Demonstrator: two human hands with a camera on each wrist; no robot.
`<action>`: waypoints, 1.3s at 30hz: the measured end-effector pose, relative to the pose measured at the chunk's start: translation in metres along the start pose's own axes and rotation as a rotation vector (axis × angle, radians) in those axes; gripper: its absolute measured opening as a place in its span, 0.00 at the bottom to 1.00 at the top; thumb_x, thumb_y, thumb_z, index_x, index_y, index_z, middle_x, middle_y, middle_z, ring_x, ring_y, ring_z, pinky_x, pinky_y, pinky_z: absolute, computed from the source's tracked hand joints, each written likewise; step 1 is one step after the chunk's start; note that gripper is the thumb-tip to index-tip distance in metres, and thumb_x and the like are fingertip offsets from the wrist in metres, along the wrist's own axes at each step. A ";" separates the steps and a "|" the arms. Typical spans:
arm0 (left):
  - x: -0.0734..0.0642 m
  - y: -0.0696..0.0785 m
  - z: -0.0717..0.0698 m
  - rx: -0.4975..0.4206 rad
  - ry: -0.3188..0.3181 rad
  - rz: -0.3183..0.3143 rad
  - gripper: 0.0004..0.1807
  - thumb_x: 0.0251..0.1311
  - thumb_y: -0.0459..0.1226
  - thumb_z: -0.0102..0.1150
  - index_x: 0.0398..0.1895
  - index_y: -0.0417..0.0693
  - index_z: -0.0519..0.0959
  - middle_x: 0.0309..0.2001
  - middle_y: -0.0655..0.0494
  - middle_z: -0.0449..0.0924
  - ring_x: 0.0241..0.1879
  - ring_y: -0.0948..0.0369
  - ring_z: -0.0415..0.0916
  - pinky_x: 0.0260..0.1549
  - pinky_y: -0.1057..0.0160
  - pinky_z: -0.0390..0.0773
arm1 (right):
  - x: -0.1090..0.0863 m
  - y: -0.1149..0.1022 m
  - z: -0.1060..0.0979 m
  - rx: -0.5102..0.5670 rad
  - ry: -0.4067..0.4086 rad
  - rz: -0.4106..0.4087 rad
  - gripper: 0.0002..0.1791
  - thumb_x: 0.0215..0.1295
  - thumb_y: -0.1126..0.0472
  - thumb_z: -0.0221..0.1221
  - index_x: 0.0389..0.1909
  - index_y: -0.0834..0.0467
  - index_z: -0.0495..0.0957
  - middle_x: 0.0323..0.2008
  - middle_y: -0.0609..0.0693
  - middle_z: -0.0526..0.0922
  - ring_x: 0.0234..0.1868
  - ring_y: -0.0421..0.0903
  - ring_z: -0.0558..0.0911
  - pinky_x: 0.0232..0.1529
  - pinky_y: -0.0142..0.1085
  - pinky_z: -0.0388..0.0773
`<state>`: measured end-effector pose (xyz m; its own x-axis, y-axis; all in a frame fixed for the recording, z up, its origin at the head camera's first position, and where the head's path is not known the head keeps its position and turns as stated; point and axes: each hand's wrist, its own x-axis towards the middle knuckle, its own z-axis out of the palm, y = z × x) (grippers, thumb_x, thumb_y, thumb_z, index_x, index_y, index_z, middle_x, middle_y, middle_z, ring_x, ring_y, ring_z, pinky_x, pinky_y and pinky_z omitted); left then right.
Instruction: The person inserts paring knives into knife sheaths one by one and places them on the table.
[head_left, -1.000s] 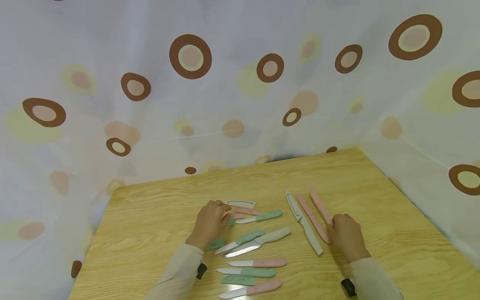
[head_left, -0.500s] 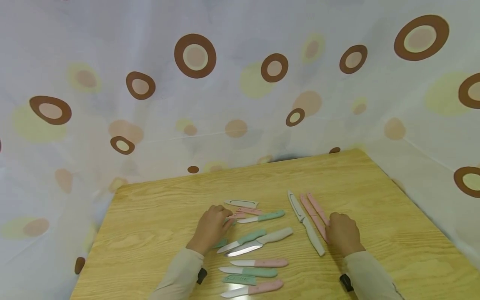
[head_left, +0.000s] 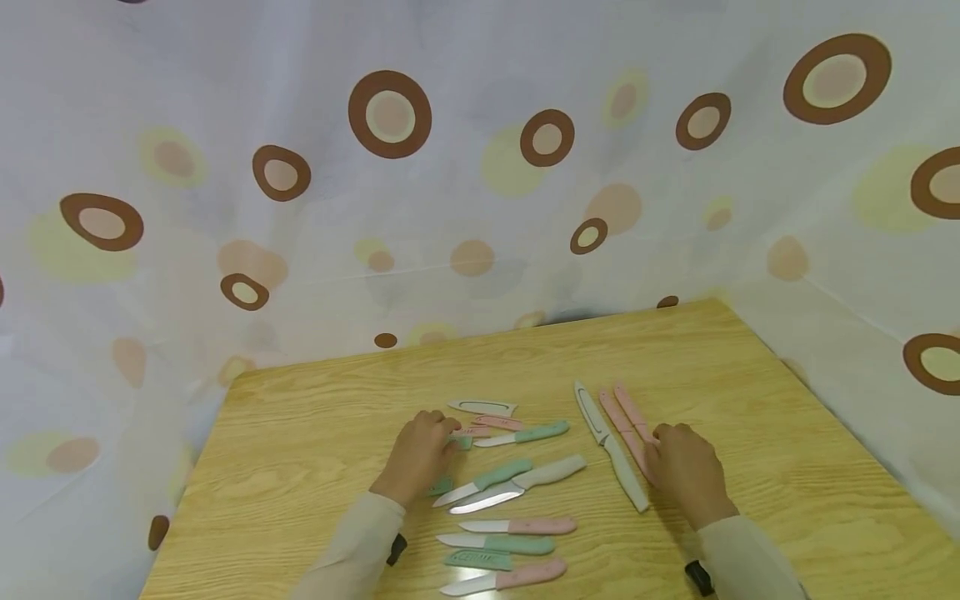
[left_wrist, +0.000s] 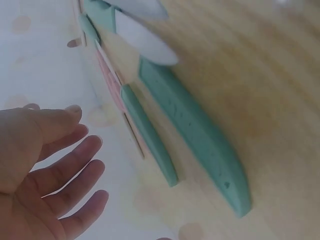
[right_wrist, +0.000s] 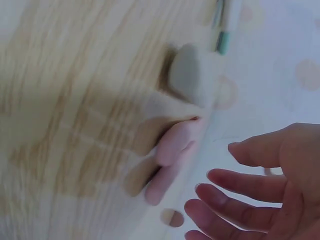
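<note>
My left hand hovers with loosely bent, parted fingers beside the loose knife sheaths; nothing is between them in the left wrist view. Close to it lie a green sheath, a second green sheath and pink sheaths. On the right, my right hand overlaps the handle end of a sheathed pink knife. The right wrist view has its fingers spread and apart from the pink handles. Another sheathed pink knife lies alongside, then a sheathed cream knife.
Unsheathed knives lie in the middle of the wooden table: a large cream-handled knife, green-handled knives and pink-handled knives. A cream sheath is at the back. A dotted curtain hangs behind the table.
The right pink knife, tilted in my right hand before, has come down beside the other pink knife, and that hand has let go. My left hand has barely shifted by the sheaths.
</note>
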<state>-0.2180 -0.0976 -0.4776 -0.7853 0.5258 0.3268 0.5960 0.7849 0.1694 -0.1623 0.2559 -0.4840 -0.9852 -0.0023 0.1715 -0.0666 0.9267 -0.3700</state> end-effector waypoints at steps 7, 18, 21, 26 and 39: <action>0.021 -0.001 0.000 0.212 0.008 0.046 0.10 0.53 0.38 0.70 0.36 0.44 0.84 0.34 0.51 0.83 0.32 0.56 0.78 0.31 0.63 0.81 | -0.022 -0.028 -0.008 -0.051 0.114 -0.125 0.12 0.55 0.65 0.68 0.35 0.70 0.82 0.24 0.60 0.81 0.15 0.40 0.72 0.14 0.26 0.72; 0.031 -0.015 0.010 0.226 -0.130 -0.023 0.09 0.52 0.37 0.69 0.36 0.45 0.85 0.35 0.50 0.82 0.34 0.55 0.79 0.37 0.60 0.82 | -0.045 -0.049 -0.014 -0.037 0.151 -0.194 0.10 0.52 0.63 0.71 0.32 0.64 0.83 0.26 0.53 0.83 0.23 0.45 0.81 0.23 0.33 0.81; 0.029 -0.017 0.014 0.209 -0.138 -0.026 0.07 0.52 0.35 0.70 0.35 0.45 0.85 0.33 0.50 0.82 0.33 0.54 0.78 0.34 0.59 0.82 | -0.048 -0.047 -0.020 -0.035 0.179 -0.208 0.10 0.50 0.64 0.71 0.32 0.64 0.83 0.26 0.52 0.83 0.25 0.46 0.82 0.24 0.36 0.82; 0.028 -0.021 0.019 0.202 -0.119 -0.016 0.06 0.54 0.39 0.69 0.29 0.46 0.85 0.28 0.52 0.80 0.28 0.56 0.75 0.28 0.59 0.80 | -0.054 -0.045 -0.024 -0.008 0.178 -0.181 0.11 0.50 0.64 0.71 0.33 0.63 0.84 0.26 0.50 0.82 0.25 0.45 0.81 0.24 0.36 0.81; 0.028 -0.020 0.025 0.178 -0.086 0.048 0.06 0.54 0.38 0.68 0.30 0.45 0.86 0.28 0.53 0.81 0.28 0.57 0.75 0.28 0.60 0.80 | -0.072 -0.043 -0.017 0.057 0.106 -0.099 0.09 0.52 0.65 0.70 0.35 0.61 0.83 0.28 0.49 0.82 0.29 0.46 0.82 0.32 0.41 0.84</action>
<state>-0.2566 -0.0901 -0.4953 -0.7727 0.5842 0.2483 0.6001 0.7998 -0.0142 -0.0862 0.2227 -0.4650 -0.9512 -0.0504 0.3043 -0.1748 0.9010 -0.3971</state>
